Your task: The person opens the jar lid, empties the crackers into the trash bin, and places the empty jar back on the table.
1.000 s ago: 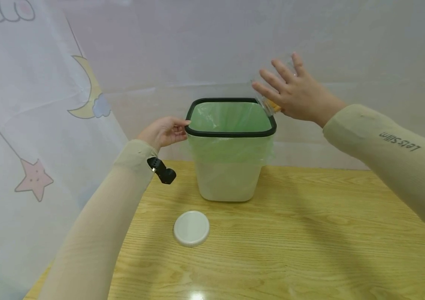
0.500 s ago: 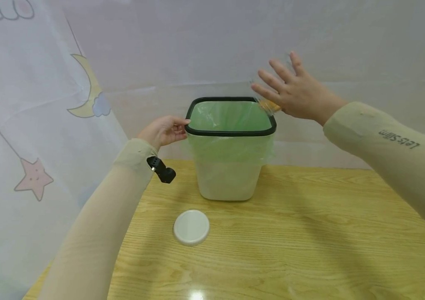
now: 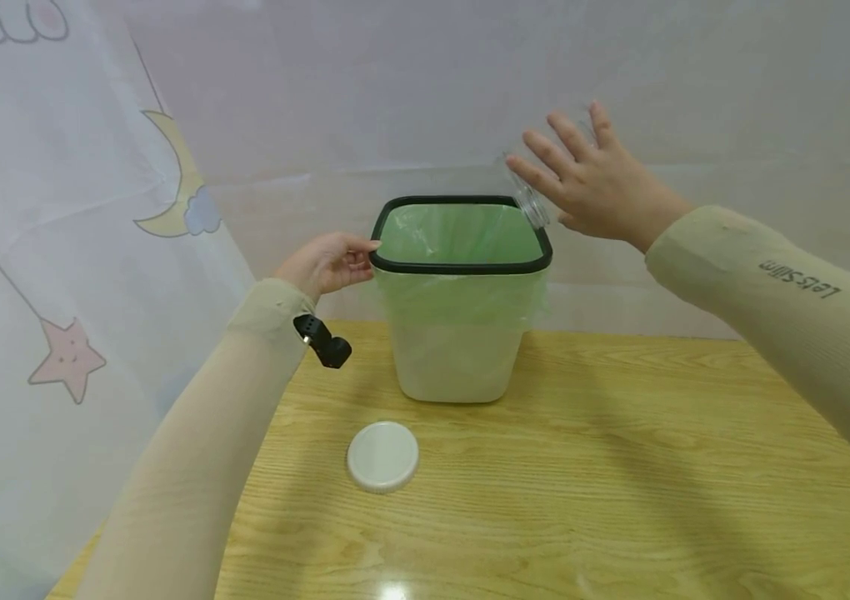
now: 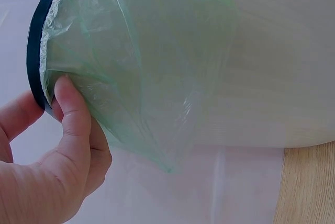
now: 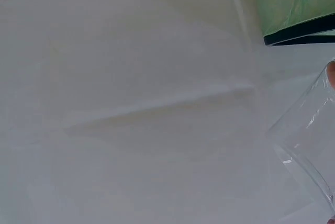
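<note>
A pale waste bin (image 3: pixel 455 350) stands on the table, lined with a green plastic bag (image 3: pixel 462 232) under a black rim ring (image 3: pixel 462 268). My left hand (image 3: pixel 327 262) pinches the ring at its left side; in the left wrist view, the thumb and fingers (image 4: pixel 76 114) lie on either side of it. With spread fingers, my right hand (image 3: pixel 593 179) holds a clear jar (image 3: pixel 532 207) tipped mouth-down over the bin's right rim. The jar's transparent wall (image 5: pixel 309 124) shows at the right wrist view's edge, with no orange contents visible. The hand covers much of it.
A round white screw lid (image 3: pixel 383 456) lies on the wooden table (image 3: pixel 582 483) in front of the bin. Behind the table hangs a pale cloth (image 3: pixel 357 92) printed with a moon and a star. A black strap (image 3: pixel 323 340) sits on the left wrist.
Orange contents seen near the jar's mouth in both earlier frames are no longer visible there. The right hand has shifted only slightly; the left hand keeps its place on the rim.
</note>
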### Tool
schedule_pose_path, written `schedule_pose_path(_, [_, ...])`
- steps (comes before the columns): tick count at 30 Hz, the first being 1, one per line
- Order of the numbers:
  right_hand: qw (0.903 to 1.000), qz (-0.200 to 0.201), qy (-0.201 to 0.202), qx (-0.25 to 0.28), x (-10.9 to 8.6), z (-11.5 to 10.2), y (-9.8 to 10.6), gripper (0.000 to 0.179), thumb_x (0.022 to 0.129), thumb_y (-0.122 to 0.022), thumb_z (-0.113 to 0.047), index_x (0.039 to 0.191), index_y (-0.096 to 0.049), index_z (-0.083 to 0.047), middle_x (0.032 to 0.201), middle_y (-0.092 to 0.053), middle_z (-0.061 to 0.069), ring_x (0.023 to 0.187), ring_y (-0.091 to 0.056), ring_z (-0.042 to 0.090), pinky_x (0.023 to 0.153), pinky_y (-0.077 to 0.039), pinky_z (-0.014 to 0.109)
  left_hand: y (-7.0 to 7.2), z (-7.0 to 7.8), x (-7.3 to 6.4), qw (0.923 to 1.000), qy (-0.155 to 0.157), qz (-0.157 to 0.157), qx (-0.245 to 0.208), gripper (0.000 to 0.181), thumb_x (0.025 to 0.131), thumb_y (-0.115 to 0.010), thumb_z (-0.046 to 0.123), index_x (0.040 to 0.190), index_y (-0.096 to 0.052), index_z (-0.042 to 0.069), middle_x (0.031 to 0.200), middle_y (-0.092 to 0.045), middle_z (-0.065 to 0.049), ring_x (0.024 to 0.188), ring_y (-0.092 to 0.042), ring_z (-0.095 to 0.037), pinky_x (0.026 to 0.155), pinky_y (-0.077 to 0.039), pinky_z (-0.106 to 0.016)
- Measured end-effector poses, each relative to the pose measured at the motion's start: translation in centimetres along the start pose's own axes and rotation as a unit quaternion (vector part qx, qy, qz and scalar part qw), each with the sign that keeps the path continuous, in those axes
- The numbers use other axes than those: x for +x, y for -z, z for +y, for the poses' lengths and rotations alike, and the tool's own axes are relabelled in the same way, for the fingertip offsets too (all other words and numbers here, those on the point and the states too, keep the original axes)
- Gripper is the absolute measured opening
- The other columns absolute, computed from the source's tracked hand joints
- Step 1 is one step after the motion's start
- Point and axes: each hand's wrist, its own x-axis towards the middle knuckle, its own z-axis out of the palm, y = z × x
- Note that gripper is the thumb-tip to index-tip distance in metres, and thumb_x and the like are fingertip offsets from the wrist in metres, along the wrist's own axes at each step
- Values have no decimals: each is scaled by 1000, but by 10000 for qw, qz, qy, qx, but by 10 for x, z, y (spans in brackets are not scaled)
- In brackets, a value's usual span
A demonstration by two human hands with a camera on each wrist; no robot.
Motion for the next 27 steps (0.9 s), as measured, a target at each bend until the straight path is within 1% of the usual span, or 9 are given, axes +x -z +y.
schedule_pose_path(10, [9994,-121,-168,292,-3,0,1,100,70,-85,-23,149,-27,-4,145,-31,29,131,-28,52,101,-23,73,2,0,-1,10000,-11,-25,-36,9,97,-55,4,96,-48,7,78,-43,-4,70,-43,-16,57,-47,-27])
schedule_pose_path(12, [9990,-142,-237,354,-4,0,1,99,70,-85,-23,148,-28,-4,145,-31,29,131,-28,52,101,-23,73,3,0,0,10000,-4,-30,-33,9,97,-56,4,96,-47,7,78,-43,-4,70,-43,-16,58,-47,-28])
schedule_pose_path(17, [9968,-236,-493,575,-6,-2,3,95,73,-82,-24,148,-28,-2,145,-31,30,132,-26,52,102,-20,74,6,0,0,9999,-10,-160,2,10,98,-54,5,96,-45,8,77,-43,-4,69,-43,-15,60,-47,-28])
schedule_pose_path(20, [9948,-265,-640,742,-8,-2,4,95,73,-82,-25,148,-29,-2,145,-31,30,133,-26,52,103,-18,73,7,0,0,9997,-26,-223,-108,8,98,-53,3,94,-47,6,76,-44,-4,66,-43,-15,60,-47,-28])
schedule_pose_path(24, [9910,-203,-893,980,-14,-2,2,100,70,-85,-25,148,-27,-2,145,-30,30,134,-25,53,104,-16,73,7,-1,1,9992,-35,-256,-312,6,98,-52,3,94,-49,4,79,-45,-5,67,-43,-15,61,-46,-28])
schedule_pose_path(27, [9880,28,-1067,1118,-18,-3,0,103,66,-89,-23,147,-27,-2,143,-31,30,132,-26,53,102,-18,75,7,-1,1,9986,-23,-294,-435,3,98,-52,3,97,-50,5,85,-45,-5,68,-43,-14,62,-46,-27])
